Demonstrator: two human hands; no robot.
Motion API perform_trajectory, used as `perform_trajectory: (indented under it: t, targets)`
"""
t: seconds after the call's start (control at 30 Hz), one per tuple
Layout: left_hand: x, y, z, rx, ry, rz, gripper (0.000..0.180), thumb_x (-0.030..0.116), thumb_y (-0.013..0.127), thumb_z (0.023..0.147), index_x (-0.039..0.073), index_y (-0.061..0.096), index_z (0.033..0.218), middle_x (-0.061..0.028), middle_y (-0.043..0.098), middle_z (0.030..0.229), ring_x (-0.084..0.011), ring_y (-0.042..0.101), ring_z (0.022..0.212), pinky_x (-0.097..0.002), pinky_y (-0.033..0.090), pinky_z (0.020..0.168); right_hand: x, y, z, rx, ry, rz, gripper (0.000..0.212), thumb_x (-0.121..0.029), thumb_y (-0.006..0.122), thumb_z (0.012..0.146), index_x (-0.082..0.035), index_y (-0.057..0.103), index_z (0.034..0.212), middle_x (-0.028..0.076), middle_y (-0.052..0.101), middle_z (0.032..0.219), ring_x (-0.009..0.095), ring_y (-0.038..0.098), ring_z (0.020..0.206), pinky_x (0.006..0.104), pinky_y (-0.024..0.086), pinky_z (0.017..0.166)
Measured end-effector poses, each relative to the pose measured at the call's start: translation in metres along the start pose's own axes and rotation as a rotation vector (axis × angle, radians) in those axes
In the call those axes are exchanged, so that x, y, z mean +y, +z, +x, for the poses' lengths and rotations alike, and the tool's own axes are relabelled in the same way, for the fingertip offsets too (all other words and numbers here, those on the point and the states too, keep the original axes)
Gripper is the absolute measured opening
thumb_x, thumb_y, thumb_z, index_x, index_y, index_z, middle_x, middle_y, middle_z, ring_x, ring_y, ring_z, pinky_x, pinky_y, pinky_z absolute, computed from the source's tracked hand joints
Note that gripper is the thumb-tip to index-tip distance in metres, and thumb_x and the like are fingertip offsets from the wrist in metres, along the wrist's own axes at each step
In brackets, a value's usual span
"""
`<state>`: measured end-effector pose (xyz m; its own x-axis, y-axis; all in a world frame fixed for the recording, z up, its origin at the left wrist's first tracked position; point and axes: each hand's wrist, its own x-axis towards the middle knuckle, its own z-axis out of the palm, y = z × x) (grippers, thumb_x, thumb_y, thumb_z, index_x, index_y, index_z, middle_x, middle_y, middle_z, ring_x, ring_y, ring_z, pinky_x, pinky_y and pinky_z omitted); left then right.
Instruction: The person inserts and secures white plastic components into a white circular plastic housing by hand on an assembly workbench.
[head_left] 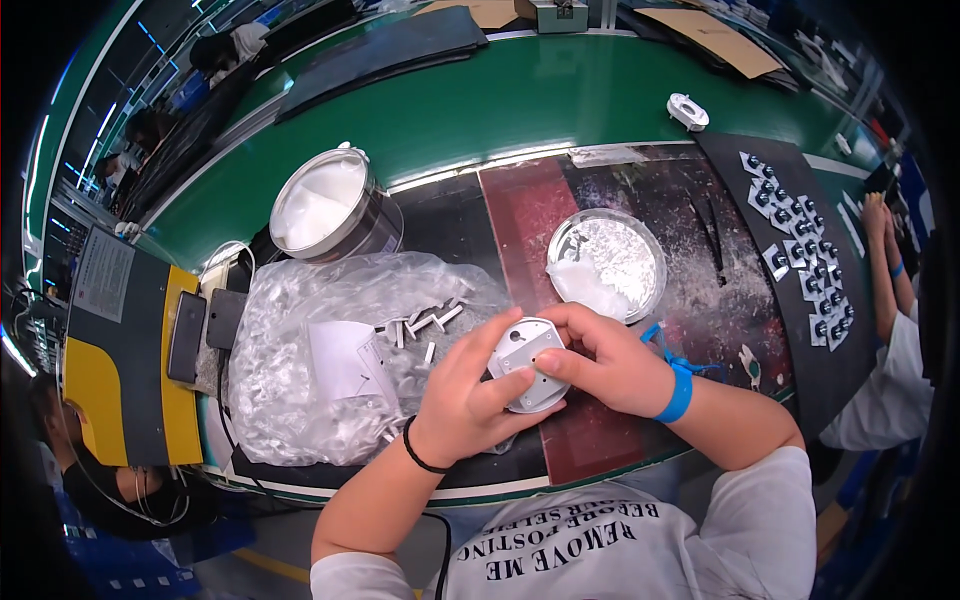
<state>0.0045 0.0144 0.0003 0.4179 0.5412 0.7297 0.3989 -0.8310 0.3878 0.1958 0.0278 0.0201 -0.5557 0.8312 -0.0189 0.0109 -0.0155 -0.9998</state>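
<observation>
Both my hands hold a white rounded plastic housing (524, 345) with a grey plate and small holes in its face. My left hand (470, 390) wraps round its left and lower side, thumb on the plate. From the right, my right hand (610, 365) grips it with the thumb pressed on the face; anything small under that thumb is hidden. Left of my hands lies a clear plastic bag (300, 300) with small white T-shaped and bar-shaped parts (428, 322) and a paper slip (352, 362). Just beyond my right hand sits a round metal lid (640, 255) with white material on it.
A metal tin (325, 205) with white contents stands behind the bag. At left is a yellow and grey machine (120, 330). A black mat (735, 165) at right carries rows of small white-and-black parts (800, 235). Another white housing (688, 112) lies farther back. Another person's hands (878, 225) rest at far right.
</observation>
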Motion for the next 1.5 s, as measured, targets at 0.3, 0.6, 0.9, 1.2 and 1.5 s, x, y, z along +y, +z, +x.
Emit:
perform_trajectory:
  t: [0.3,0.6,0.9,1.2,1.5]
  targets:
    - [-0.004,-0.006,0.000,0.003,-0.010,-0.039,0.081,0.025,0.086,0.056,0.026,0.039,0.121,-0.0262,0.047,0.123,-0.0397,0.060,0.093,-0.0407,0.052,0.073,0.001,0.003,0.005,-0.026,0.064,0.068,0.038,-0.022,0.053,0.093,0.002,0.042,0.120,0.005,0.056,0.099,0.009,0.052,0.094,0.0260,0.044,0.082]
    - [-0.037,-0.040,-0.006,0.427,-0.076,-0.056,0.080,0.013,0.089,0.051,0.019,0.042,0.115,-0.0256,0.044,0.127,-0.0335,0.057,0.104,-0.0376,0.051,0.080,0.020,0.042,0.039,-0.131,-0.727,-0.990,0.029,-0.009,0.061,0.073,-0.006,0.060,0.102,0.011,0.057,0.096,0.029,0.054,0.091,0.0411,0.042,0.077]
    - [-0.037,-0.039,-0.010,0.410,-0.145,-0.003,0.075,0.014,0.087,0.054,0.016,0.042,0.112,-0.0247,0.045,0.127,-0.0344,0.056,0.107,-0.0383,0.050,0.084,0.056,0.064,0.067,-0.227,-0.584,-0.789,0.022,-0.018,0.055,0.079,-0.009,0.063,0.097,0.014,0.057,0.100,0.034,0.055,0.097,0.0414,0.045,0.079]
    - [-0.032,-0.036,-0.005,0.370,-0.162,-0.010,0.070,0.018,0.088,0.054,0.016,0.043,0.108,-0.0253,0.048,0.124,-0.0378,0.056,0.106,-0.0411,0.050,0.083,0.005,0.037,0.046,0.067,-0.568,-1.055,0.027,-0.022,0.061,0.076,-0.004,0.060,0.095,0.010,0.055,0.090,0.029,0.052,0.087,0.0390,0.042,0.073]
    - [-0.033,-0.033,-0.003,0.354,-0.151,-0.026,0.071,0.017,0.088,0.053,0.015,0.043,0.109,-0.0248,0.048,0.124,-0.0366,0.056,0.106,-0.0403,0.050,0.084,0.023,0.017,0.044,-0.044,-0.621,-1.251,0.022,-0.012,0.064,0.068,-0.006,0.060,0.089,0.006,0.056,0.089,0.024,0.051,0.082,0.0346,0.041,0.069]
